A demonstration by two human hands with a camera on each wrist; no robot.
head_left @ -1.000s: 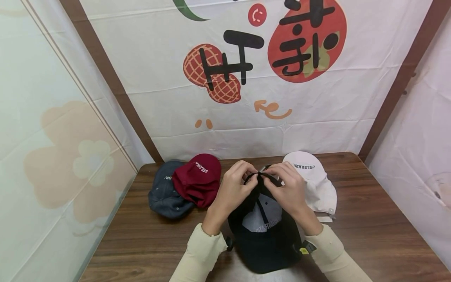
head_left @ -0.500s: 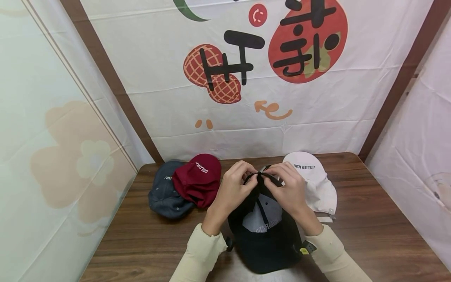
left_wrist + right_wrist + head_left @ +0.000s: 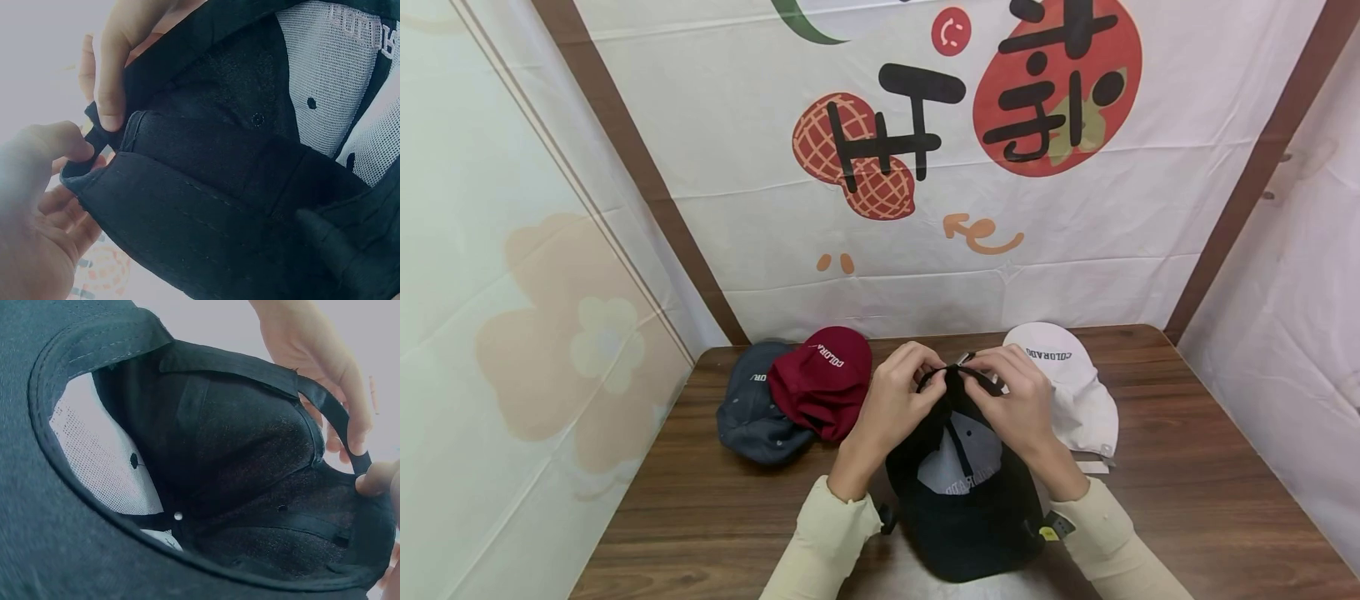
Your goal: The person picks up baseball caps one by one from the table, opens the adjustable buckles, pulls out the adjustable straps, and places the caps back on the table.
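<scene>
A black baseball cap [image 3: 966, 537] is tipped with its brim toward me and its opening facing up. Grey-white mesh [image 3: 100, 450] lines its front inside. At the back of the cap, my left hand [image 3: 901, 396] and right hand [image 3: 1017, 396] pinch the adjusting strap [image 3: 328, 407] between thumbs and fingers, their tips close together. A small metal buckle [image 3: 964, 358] shows beside the right fingertips. In the left wrist view, the dark strap and cap edge pass between both hands; some fingers are hidden behind the fabric.
On the left of the wooden table [image 3: 1195, 500], a maroon cap [image 3: 827, 392] overlaps a blue-grey cap [image 3: 756, 429]. A white cap [image 3: 1078, 412] lies at the back right, partly behind my right hand. A printed cloth [image 3: 760, 242] hangs behind the table.
The fingertips have shifted very slightly at the strap, and a little more of the metal buckle shows. Cap and hands otherwise keep their places.
</scene>
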